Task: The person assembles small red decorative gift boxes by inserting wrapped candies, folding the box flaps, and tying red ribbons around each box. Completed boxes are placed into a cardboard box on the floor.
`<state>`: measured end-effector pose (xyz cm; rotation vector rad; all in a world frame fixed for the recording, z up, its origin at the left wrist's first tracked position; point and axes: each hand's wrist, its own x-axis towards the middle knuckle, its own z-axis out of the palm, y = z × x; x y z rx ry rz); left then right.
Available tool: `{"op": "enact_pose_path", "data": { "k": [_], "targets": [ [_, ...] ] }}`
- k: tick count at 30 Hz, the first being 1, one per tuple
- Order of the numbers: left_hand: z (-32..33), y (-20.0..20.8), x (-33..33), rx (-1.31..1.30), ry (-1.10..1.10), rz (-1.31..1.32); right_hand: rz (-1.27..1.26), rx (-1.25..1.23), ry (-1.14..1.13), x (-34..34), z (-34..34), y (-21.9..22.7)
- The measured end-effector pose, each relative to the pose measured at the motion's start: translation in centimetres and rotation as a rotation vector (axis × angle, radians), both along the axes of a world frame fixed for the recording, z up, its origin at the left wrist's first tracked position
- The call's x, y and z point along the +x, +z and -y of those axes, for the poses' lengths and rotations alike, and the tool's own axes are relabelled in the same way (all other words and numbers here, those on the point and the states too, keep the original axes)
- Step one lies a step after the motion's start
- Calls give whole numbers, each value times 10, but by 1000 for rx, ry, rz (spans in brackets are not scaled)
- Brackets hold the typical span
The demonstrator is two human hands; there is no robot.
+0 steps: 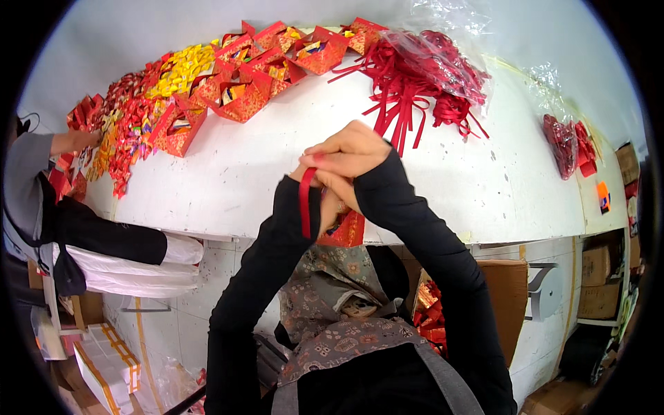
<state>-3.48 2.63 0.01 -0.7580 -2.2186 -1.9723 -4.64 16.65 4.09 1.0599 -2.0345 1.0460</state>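
My hands meet above the table's near edge. My right hand (354,151) lies on top, its fingers closed and pinching a red ribbon (305,206), whose strip hangs down over my left cuff. Beneath it my left hand (330,209) is closed against a small red gift box (347,232), with its fingers mostly covered by the right. Only the lower part of that box shows, with bits of wrapped candy at its top. Whether the ribbon passes through the box is hidden.
Several open red boxes (245,97) with sweets stand at the far left beside piled candies (181,72). Red ribbons (408,86) lie bundled far right of centre, more bagged red items (561,146) farther right. A co-worker's arm (72,142) reaches in at left. A cardboard box (501,304) stands below the table.
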Motion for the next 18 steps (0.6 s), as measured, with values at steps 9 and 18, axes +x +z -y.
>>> {"op": "enact_pose_path", "data": {
  "k": [9,18],
  "targets": [
    [35,23,-10,-136,-279,-98,359,8,507,39,-28,-10],
    [36,11,-28,-433,25,-1079,758,-46,268,-19,-23,-42]
  ]
}}
